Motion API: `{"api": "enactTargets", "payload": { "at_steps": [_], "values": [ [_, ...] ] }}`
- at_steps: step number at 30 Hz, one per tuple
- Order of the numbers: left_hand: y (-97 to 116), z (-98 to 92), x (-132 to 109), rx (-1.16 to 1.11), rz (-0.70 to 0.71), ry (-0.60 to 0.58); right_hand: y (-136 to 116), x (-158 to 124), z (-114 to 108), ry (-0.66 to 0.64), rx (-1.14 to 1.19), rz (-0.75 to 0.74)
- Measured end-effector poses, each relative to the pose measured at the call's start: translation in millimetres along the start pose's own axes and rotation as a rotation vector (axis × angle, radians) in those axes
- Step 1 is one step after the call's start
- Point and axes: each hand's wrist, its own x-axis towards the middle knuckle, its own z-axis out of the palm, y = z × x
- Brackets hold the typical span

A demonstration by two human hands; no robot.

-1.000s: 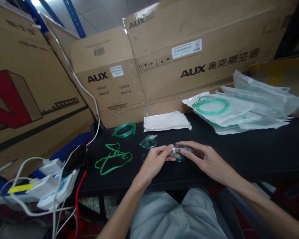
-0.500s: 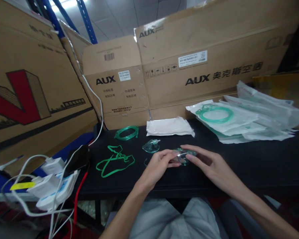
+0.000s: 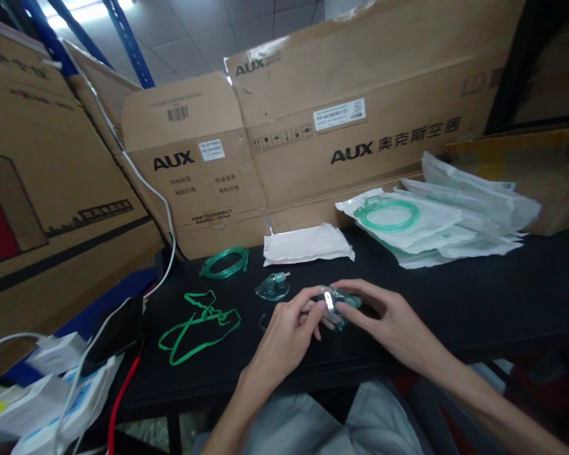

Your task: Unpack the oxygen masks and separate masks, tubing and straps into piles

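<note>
Nearer the wearer than the white packet (image 3: 308, 245), before its right end, the head view shows 1 clear green mask (image 3: 343, 296) grasped between left hand (image 3: 287, 328) and right hand (image 3: 386, 313), thumbs beside its metal strip (image 3: 329, 302). Uneven thumb pressure could skew the strip; a loose pinch could let the smooth plastic slip.

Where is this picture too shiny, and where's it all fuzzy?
In the head view, the ceiling light glares white at top left; in the head view, the pale strip on the held mask gleams; also in the head view, the cardboard box at far right looks blurry.
</note>
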Motion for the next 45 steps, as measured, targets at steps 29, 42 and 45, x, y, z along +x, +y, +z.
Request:
{"api": "enactTargets", "payload": {
  "at_steps": [29,42,45],
  "values": [
    [-3,10.2,3,-0.056,-0.03,0.145,-2,-4,9,0.069,-0.26,-0.198],
    [-3,11.9,2,-0.029,-0.005,0.139,-3,-3,12,0.094,-0.277,-0.162],
    [-2,12.8,2,0.08,0.088,0.219,-5,-4,11,0.054,-0.299,-0.148]
  ]
}}
